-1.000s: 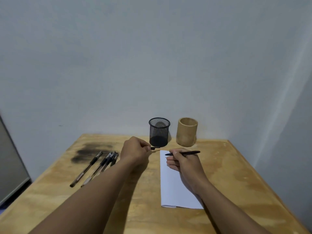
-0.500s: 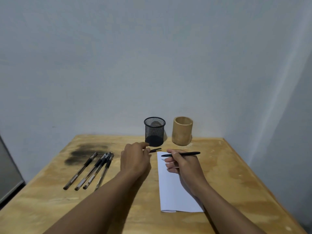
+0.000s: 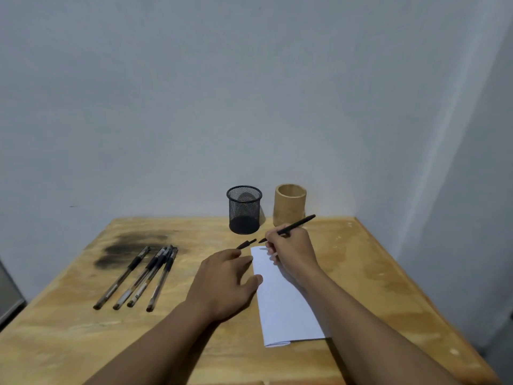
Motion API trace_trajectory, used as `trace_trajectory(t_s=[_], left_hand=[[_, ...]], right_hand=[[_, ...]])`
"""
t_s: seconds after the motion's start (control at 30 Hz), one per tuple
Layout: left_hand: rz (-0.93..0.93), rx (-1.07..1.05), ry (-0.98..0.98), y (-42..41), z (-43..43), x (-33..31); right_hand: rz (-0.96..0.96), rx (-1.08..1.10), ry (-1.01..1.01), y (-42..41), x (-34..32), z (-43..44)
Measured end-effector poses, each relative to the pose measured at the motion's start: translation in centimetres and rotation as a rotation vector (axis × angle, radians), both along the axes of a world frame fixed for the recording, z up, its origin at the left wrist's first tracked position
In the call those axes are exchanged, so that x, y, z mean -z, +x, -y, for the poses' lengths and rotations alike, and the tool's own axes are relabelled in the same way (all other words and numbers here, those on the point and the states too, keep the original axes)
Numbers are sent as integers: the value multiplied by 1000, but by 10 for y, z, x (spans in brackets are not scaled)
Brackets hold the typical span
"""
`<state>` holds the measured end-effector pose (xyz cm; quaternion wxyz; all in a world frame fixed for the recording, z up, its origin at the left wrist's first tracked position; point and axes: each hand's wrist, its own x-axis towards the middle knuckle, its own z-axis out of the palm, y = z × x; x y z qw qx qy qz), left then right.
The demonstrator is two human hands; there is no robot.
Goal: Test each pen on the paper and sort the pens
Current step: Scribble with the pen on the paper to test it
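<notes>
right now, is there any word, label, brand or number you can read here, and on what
None can be read.
Four pens: pale bands on the barrels, too blurred to read.
Paper, mesh cup, bamboo cup, black pen: no text shows.

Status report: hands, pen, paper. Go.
Left hand flat, thumb on folded white paper. Right hand grips black pen, tip near paper's far edge. Small black cap loose on wooden table, beside the tip.
</notes>
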<state>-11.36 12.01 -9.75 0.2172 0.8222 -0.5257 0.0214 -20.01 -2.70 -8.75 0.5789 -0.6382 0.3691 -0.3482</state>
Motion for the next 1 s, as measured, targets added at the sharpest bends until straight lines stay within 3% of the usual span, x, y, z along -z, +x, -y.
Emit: trace_trajectory(t_s=[0.3,1.0], left_hand=[[32,-2,41,5,2,12],[33,-24,59,7,3,16]], right_hand=[[-154,22,-210,2,14,7],[-253,-12,-304,1,14,3]])
